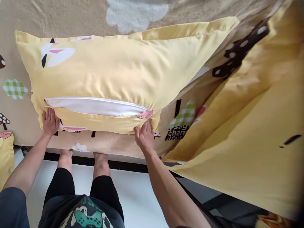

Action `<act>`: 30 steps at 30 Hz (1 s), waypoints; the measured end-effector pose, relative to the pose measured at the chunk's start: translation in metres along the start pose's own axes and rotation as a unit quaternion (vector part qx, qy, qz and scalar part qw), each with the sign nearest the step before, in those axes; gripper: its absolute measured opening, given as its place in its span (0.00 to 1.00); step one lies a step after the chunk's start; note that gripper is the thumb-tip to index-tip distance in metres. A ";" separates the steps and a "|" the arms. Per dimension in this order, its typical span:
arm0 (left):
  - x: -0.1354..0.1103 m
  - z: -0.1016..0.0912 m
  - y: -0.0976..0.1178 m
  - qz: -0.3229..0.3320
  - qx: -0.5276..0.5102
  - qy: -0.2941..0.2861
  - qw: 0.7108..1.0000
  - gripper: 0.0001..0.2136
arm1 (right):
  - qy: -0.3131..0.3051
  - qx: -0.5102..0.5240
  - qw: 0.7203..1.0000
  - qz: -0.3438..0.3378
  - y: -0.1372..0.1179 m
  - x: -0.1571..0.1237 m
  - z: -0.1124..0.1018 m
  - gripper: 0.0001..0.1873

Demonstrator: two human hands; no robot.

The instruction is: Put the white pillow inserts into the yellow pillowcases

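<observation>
A yellow pillowcase [102, 72] with white rabbit prints lies on the bed around a pillow. A long slit along its near side stands partly open and shows the white pillow [95, 107] inside. My left hand [50, 122] rests flat on the near left corner, fingers stretched out just below the slit's left end. At the slit's right end, my right hand [145, 134] has its fingers closed on the near edge of the pillowcase, beside a pink printed patch. The fingertips of that hand are partly hidden by the fabric.
A beige printed sheet [71, 19] covers the bed beneath. Large folds of a yellow cover [249, 133] are heaped on the right and hang over the bed's edge. More yellow fabric [6, 158] shows at the left edge. The white floor [133, 190] lies below.
</observation>
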State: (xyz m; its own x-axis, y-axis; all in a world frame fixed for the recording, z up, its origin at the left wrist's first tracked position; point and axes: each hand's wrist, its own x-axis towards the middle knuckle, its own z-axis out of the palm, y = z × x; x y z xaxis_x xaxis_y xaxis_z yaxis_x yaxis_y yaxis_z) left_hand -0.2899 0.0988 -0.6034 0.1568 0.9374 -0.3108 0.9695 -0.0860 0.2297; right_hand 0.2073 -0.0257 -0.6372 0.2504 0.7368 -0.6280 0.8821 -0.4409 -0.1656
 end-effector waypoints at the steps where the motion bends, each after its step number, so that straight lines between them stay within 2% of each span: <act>1: -0.009 0.001 0.000 -0.030 0.004 -0.007 1.000 0.33 | -0.020 -0.010 1.000 0.009 0.002 -0.005 0.001 0.42; 4: -0.031 -0.006 -0.004 -0.143 0.016 -0.023 0.989 0.33 | -0.058 -0.054 0.997 0.008 0.014 -0.019 -0.002 0.42; 6: -0.040 -0.019 -0.011 -0.218 -0.001 -0.024 0.976 0.33 | -0.074 -0.071 0.995 -0.005 0.025 -0.026 -0.010 0.39; 8: -0.040 -0.038 -0.020 -0.266 -0.034 -0.007 0.963 0.30 | -0.079 -0.067 0.995 -0.014 0.034 -0.027 -0.025 0.35; 10: -0.027 -0.063 -0.023 -0.291 -0.052 0.047 0.954 0.25 | -0.039 -0.056 0.998 0.015 0.033 -0.019 -0.045 0.28; 12: 0.002 -0.091 -0.012 -0.294 -0.050 0.126 0.946 0.23 | 0.072 -0.023 0.996 0.055 0.017 -0.001 -0.071 0.23; 14: 0.046 -0.116 0.022 -0.228 -0.065 0.193 0.952 0.23 | 0.208 0.022 0.976 0.058 -0.021 0.021 -0.101 0.22; 15: 0.072 -0.126 0.047 -0.151 -0.088 0.216 0.961 0.22 | 0.262 0.048 0.963 0.030 -0.048 0.033 -0.116 0.22; 17: 0.126 -0.136 0.108 0.022 -0.099 0.185 0.978 0.24 | 0.313 0.088 0.944 -0.058 -0.112 0.056 -0.143 0.24; 18: 0.152 -0.134 0.140 0.101 -0.097 0.144 0.980 0.27 | 0.305 0.107 0.938 -0.124 -0.146 0.067 -0.154 0.25; 20: 0.198 -0.123 0.192 0.186 -0.094 0.037 0.977 0.28 | 0.248 0.108 0.932 -0.241 -0.204 0.091 -0.171 0.27; 22: 0.232 -0.109 0.217 0.216 -0.095 -0.066 0.970 0.26 | 0.168 0.081 0.931 -0.313 -0.236 0.116 -0.183 0.28; 23: 0.245 -0.105 0.216 0.208 -0.090 -0.106 0.968 0.25 | 0.127 0.065 0.933 -0.331 -0.240 0.129 -0.188 0.27; 24: 0.254 -0.103 0.206 0.188 -0.080 -0.130 0.970 0.23 | 0.093 0.054 0.938 -0.331 -0.234 0.141 -0.193 0.27; 26: 0.264 -0.109 0.165 0.119 -0.054 -0.141 0.981 0.22 | 0.056 0.050 0.960 -0.271 -0.203 0.163 -0.202 0.26; 28: 0.263 -0.123 0.109 0.017 -0.039 -0.131 0.990 0.22 | 0.055 0.078 0.987 -0.131 -0.156 0.176 -0.208 0.26; 29: 0.260 -0.130 0.082 -0.054 -0.039 -0.125 0.990 0.22 | 0.063 0.112 0.991 -0.039 -0.132 0.180 -0.209 0.28; 30: 0.255 -0.136 0.058 -0.120 -0.037 -0.086 0.988 0.24 | 0.074 0.158 0.983 0.053 -0.110 0.181 -0.208 0.29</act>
State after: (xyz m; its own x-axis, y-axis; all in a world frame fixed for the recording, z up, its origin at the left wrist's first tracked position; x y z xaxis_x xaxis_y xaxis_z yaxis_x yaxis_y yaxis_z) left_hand -0.2198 0.3786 -0.5439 -0.0394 0.8567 -0.5143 0.9674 0.1617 0.1952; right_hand 0.2387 0.2623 -0.5743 0.4091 0.7345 -0.5414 0.6862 -0.6388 -0.3480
